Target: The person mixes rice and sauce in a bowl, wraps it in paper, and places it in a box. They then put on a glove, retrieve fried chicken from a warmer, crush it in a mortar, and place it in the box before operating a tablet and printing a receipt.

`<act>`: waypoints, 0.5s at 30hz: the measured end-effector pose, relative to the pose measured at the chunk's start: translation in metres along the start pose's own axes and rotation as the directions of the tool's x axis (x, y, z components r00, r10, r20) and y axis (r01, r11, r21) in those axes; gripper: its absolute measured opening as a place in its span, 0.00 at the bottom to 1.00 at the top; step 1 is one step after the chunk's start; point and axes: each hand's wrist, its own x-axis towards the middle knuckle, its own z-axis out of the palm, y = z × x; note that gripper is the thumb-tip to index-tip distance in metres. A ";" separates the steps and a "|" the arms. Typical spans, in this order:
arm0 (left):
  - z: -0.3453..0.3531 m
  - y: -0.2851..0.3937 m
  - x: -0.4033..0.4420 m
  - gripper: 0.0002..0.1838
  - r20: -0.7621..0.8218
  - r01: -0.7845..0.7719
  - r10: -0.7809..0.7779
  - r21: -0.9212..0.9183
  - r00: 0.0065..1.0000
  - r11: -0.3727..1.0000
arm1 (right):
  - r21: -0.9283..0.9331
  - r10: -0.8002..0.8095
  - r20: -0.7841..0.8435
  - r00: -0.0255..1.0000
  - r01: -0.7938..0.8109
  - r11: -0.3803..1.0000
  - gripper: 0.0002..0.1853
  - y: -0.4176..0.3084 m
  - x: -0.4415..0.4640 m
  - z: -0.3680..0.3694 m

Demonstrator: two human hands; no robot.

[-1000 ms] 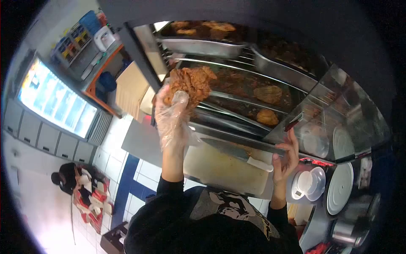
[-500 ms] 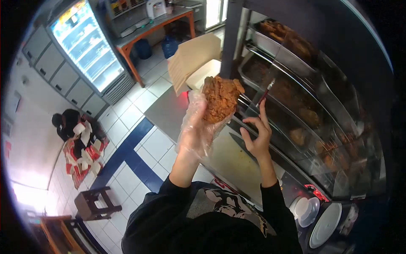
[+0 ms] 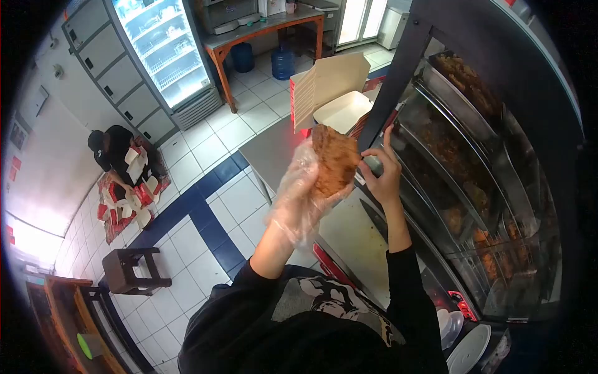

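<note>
In a clear plastic glove, my left hand (image 3: 300, 190) grips a piece of brown fried chicken (image 3: 334, 161) above the counter's edge. My bare right hand (image 3: 383, 172) is beside the glass door (image 3: 430, 181) of the display cabinet, index finger stretched up along the door's edge near its handle, other fingers bent, holding nothing visible. Beyond the chicken stands an open cardboard box (image 3: 343, 111) with a white inside. Under my hands lies a cutting board (image 3: 361, 249) with a knife (image 3: 372, 216) partly hidden by my right forearm.
Metal trays (image 3: 464, 93) of chicken fill the cabinet on the right. A person (image 3: 118, 153) sits on the floor at the left among red and white boxes. A brown stool (image 3: 134, 271) stands nearer. Behind are a lit fridge (image 3: 165, 53) and an orange-legged table (image 3: 268, 26).
The view has turned left. The glass door has swung towards closed with my right hand at its edge. The chicken in my left hand is now close to the open box.
</note>
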 end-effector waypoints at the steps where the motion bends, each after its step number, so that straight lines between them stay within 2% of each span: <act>1: -0.004 0.002 0.002 0.23 0.051 0.150 -0.143 -0.182 0.988 0.972 | 0.014 0.022 0.009 1.000 -0.022 1.000 0.09 -0.001 -0.001 -0.002; 2: -0.007 0.002 0.003 0.22 0.126 0.302 -0.275 -0.346 0.953 0.888 | 0.020 0.022 0.019 1.000 -0.022 1.000 0.09 -0.002 -0.001 -0.004; 4: -0.003 -0.008 0.005 0.20 0.262 0.311 -0.223 -0.369 0.939 0.876 | 0.030 0.023 0.036 0.999 -0.024 0.999 0.09 -0.007 -0.002 -0.010; 7: -0.023 -0.021 0.013 0.24 0.335 0.565 -0.472 -0.640 0.815 0.520 | 0.120 0.098 -0.001 0.995 -0.097 0.988 0.10 -0.023 -0.021 -0.013; 9: -0.010 -0.022 0.016 0.27 0.386 0.662 -0.585 -0.644 0.713 0.382 | 0.161 0.118 -0.007 0.993 -0.116 0.980 0.10 -0.027 -0.046 -0.020; 11: -0.009 -0.030 0.022 0.29 0.471 0.731 -0.595 -0.598 0.652 0.329 | 0.191 0.164 -0.008 0.986 -0.159 0.969 0.11 -0.025 -0.080 -0.031; 15: -0.005 -0.056 0.029 0.29 0.573 0.812 -0.605 -0.536 0.552 0.233 | 0.294 0.452 -0.038 0.891 -0.422 0.857 0.12 -0.040 -0.161 -0.077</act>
